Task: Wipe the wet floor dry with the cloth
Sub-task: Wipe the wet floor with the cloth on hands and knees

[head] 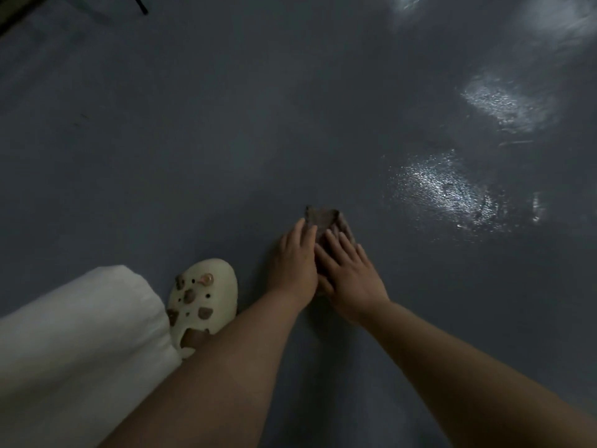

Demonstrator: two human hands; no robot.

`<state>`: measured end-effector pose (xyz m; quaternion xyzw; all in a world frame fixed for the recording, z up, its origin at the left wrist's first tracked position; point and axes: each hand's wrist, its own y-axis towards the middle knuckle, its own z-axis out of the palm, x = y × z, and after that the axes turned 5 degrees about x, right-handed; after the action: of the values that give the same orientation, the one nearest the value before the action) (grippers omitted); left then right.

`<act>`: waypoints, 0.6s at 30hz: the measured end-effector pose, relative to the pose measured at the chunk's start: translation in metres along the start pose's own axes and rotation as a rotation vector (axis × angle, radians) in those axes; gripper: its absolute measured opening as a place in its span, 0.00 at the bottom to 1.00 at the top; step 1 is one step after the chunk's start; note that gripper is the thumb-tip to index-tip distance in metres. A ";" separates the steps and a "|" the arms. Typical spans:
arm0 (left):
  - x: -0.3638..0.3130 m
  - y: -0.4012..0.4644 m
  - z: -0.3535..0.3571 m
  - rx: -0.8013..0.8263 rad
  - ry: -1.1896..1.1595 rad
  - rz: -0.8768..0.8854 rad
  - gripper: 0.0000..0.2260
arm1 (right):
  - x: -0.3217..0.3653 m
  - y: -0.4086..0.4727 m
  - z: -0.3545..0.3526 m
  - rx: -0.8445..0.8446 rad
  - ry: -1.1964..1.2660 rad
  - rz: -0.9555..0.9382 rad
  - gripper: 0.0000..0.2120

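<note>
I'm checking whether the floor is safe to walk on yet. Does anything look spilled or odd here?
Yes. Glistening wet patches still shine on the grey floor, to the right of and beyond the cloth. Both the left hand and right hand press the cloth flat, short of those patches. Nothing looks damaged.

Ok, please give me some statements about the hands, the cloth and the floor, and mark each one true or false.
1. Both hands, left hand and right hand, press flat on the brown cloth. True.
2. The cloth lies on the shiny wet patch. False: it lies left of that patch, apart from it.
3. A cream clog stands left of the hands. True.
4. The floor is white tile. False: it is dark grey.
</note>
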<state>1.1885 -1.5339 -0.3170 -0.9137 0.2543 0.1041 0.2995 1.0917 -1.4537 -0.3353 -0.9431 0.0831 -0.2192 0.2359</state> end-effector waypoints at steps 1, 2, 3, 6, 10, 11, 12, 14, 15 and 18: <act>-0.005 0.001 0.006 0.036 0.046 0.047 0.26 | -0.006 -0.005 -0.004 -0.069 0.047 0.027 0.39; -0.011 0.001 0.014 0.073 0.093 0.076 0.28 | -0.014 -0.010 -0.006 -0.145 0.086 0.090 0.38; -0.018 0.002 0.022 0.110 0.142 0.080 0.29 | -0.022 -0.014 -0.007 -0.207 0.100 0.179 0.36; -0.041 0.006 0.048 0.156 0.281 0.009 0.35 | -0.047 -0.026 -0.002 -0.280 0.076 0.433 0.26; -0.059 0.019 0.058 0.105 0.353 -0.017 0.34 | -0.069 -0.043 0.010 -0.226 0.032 0.542 0.27; -0.065 0.022 0.059 0.101 0.349 -0.022 0.34 | -0.070 -0.047 0.013 -0.238 0.038 0.552 0.27; -0.073 0.023 0.060 0.099 0.335 -0.032 0.34 | -0.070 -0.050 0.017 -0.241 0.046 0.568 0.27; -0.093 0.024 0.067 0.108 0.317 -0.021 0.33 | -0.071 -0.055 0.024 -0.264 0.079 0.605 0.25; -0.102 0.023 0.072 0.120 0.321 0.013 0.32 | -0.072 -0.059 0.026 -0.288 0.098 0.619 0.24; -0.105 0.021 0.075 0.119 0.353 0.114 0.31 | -0.077 -0.069 0.032 -0.279 0.098 0.611 0.27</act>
<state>1.0856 -1.4610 -0.3518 -0.8825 0.3600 -0.0560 0.2974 1.0408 -1.3604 -0.3566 -0.8860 0.4024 -0.1699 0.1552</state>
